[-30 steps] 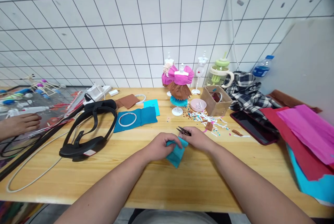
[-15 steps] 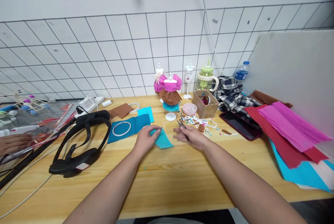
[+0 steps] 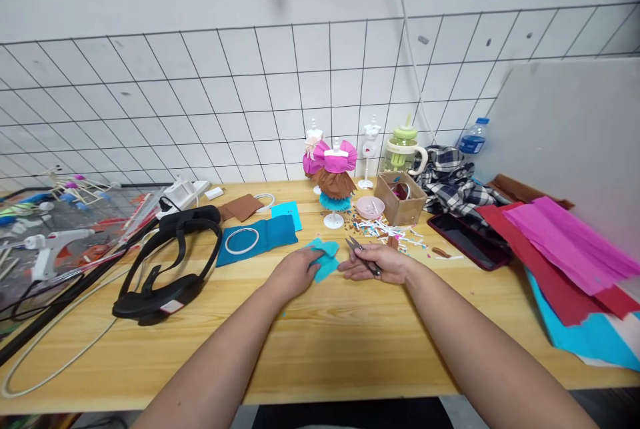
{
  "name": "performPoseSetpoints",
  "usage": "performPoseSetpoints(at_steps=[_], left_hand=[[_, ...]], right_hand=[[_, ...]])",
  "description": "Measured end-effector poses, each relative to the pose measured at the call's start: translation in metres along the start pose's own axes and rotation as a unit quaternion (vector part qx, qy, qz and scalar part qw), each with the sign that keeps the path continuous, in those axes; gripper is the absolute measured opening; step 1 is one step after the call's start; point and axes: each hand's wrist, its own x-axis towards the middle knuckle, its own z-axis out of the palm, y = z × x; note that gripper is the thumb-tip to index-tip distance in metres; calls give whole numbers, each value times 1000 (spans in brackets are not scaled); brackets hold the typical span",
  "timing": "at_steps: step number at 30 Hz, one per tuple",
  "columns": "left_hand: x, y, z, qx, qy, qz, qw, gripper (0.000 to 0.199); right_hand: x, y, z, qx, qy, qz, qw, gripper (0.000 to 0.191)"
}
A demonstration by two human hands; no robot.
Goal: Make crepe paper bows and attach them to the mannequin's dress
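Holding turquoise paper (image 3: 326,261) in your left grip (image 3: 294,273) and scissors (image 3: 355,245) in your right grip (image 3: 384,262), you risked a crooked cut if the paper buckled.

The left forearm (image 3: 220,349) and the right forearm (image 3: 490,342) are bare as far as they show, smooth and rounded, each broad toward the elbow and tapering to a slimmer wrist; a small dark spot (image 3: 179,404) marks the left one. The left grip (image 3: 295,274) and the right grip (image 3: 383,264) are bare hands. At the lower edge, plain black clothing (image 3: 390,412) shows over the lap, its cut hidden by the picture's border.
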Motion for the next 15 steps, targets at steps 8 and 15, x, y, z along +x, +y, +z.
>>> performPoseSetpoints(at_steps=[8, 15], left_hand=[[5, -2, -14, -124, 210, -65, 968, 31], [4, -6, 2, -153, 71, -91, 981, 39]], right_hand=[[-4, -8, -5, -51, 163, -211, 962, 32], [-9, 7, 17, -78, -138, 44, 986, 39]])
